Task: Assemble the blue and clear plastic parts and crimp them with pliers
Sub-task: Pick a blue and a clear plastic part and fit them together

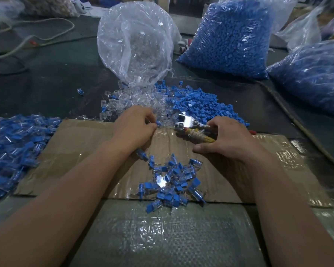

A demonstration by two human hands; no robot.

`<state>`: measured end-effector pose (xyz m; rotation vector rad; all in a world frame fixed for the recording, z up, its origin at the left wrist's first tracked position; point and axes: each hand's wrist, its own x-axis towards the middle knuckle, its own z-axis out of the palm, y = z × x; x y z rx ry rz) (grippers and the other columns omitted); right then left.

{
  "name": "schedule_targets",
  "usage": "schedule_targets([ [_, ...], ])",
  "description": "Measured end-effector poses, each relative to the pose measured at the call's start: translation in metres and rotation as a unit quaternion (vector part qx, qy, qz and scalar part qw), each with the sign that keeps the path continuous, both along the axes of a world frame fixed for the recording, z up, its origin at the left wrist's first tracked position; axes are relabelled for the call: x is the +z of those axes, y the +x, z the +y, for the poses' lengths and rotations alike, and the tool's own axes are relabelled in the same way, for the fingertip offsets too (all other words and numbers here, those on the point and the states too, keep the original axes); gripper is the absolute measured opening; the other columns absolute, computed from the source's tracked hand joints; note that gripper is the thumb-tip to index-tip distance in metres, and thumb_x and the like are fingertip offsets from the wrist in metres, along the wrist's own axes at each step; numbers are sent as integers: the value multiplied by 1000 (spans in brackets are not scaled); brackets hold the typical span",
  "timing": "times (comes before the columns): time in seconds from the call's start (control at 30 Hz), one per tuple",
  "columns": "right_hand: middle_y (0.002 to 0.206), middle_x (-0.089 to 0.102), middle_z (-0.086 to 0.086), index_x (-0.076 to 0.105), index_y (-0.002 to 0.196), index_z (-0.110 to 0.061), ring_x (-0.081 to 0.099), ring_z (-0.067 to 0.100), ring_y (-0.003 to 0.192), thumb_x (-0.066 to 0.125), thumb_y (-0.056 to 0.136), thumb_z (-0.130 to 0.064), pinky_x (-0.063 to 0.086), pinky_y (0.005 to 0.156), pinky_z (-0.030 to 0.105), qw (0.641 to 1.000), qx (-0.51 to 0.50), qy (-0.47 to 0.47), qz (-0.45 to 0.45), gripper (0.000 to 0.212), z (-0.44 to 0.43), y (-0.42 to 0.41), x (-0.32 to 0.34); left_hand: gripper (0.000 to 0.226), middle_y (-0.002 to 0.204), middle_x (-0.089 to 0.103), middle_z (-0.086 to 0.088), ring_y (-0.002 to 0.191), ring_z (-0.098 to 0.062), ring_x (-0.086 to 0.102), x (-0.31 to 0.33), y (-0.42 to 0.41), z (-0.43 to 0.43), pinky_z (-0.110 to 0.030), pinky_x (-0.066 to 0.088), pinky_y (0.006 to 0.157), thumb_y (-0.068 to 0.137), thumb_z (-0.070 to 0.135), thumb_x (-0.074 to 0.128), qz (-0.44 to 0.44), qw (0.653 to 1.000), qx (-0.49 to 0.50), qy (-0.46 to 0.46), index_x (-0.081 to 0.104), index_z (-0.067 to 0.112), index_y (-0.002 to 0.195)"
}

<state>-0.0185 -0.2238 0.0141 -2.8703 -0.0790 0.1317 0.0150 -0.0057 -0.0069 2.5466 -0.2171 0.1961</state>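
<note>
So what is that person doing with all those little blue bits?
A person is putting small plastic parts together. The left hand pinches a blue piece at the edge of the clear parts, while the right hand holds the pliers. A pile of joined pieces lies on the cardboard between the arms.

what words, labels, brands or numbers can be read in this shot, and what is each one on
No readable text anywhere.
pliers in the right hand: no brand mark shows.
blue part pinched by the left hand: too small to tell.
cardboard, clear bag, blue bags: no print shows.
papers at the far edge: too blurred.
</note>
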Motion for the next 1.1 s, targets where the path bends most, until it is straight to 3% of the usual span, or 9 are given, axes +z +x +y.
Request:
schedule_targets([
  [0.1,98,45,-5,43,100,-27,42,15,94,67,55,-67,34,79,30,1000,7,0,2,64,0,1,-1,28,97,56,2,85,-13,50,-1,-3,-1,-29,42,72,82,30,66,-9,1000,4,-18,61,22,109],
  [0.2,100,43,-4,47,111,-23,40,15,96,65,55,-68,32,80,29,1000,10,-7,6,74,-2,1,-2,39,100,46,4,91,-14,50,-2,-4,-5,-29,40,72,84,42,60,2,1000,-10,26,56,32,121],
  [0.33,101,40,-6,47,117,-24,38,15,99,61,49,-74,32,81,29,1000,10,-18,18,86,-3,0,-2,24,100,51,4,89,-11,48,-3,-2,-3,-28,35,70,82,46,63,-1,1000,-2,9,66,29,99],
  [0.5,100,38,-4,49,119,-23,38,15,97,62,53,-73,33,79,30,999,5,-26,22,84,-3,0,-1,15,87,55,9,83,-9,50,-3,-5,0,-27,37,74,77,39,71,-4,999,-20,-48,61,28,81],
  [0.63,101,38,-6,47,123,-23,38,17,101,62,53,-73,35,86,33,999,6,-27,26,88,-2,-1,-1,13,76,55,13,81,-10,55,-1,-5,2,-29,44,79,76,32,73,9,997,-14,-70,64,25,83],
  [0.73,103,38,-6,46,125,-23,38,17,102,62,54,-72,36,88,34,999,3,-24,28,88,-1,-2,-1,17,70,53,15,69,-2,53,5,-5,5,-23,41,72,75,25,75,4,996,-20,-92,69,16,89],
  [0.9,105,41,-4,46,126,-23,38,16,102,59,55,-74,33,89,33,999,7,-42,32,88,0,-4,1,11,69,54,17,67,3,52,7,-15,6,-12,40,63,74,14,76,-7,993,-24,-111,69,14,82],
  [1.0,118,47,-4,49,125,-22,39,14,112,61,64,-65,28,94,30,997,7,27,-66,75,8,-9,5,21,72,58,15,70,1,56,4,-22,5,-15,45,66,73,11,76,-13,985,-18,-168,62,27,73],
  [1.1,102,48,-13,60,113,-18,43,2,100,64,80,-41,30,88,13,965,32,142,-220,41,23,-15,12,34,81,59,19,74,2,60,3,-30,3,-11,49,65,75,6,73,-2,976,-42,-213,57,35,83],
])
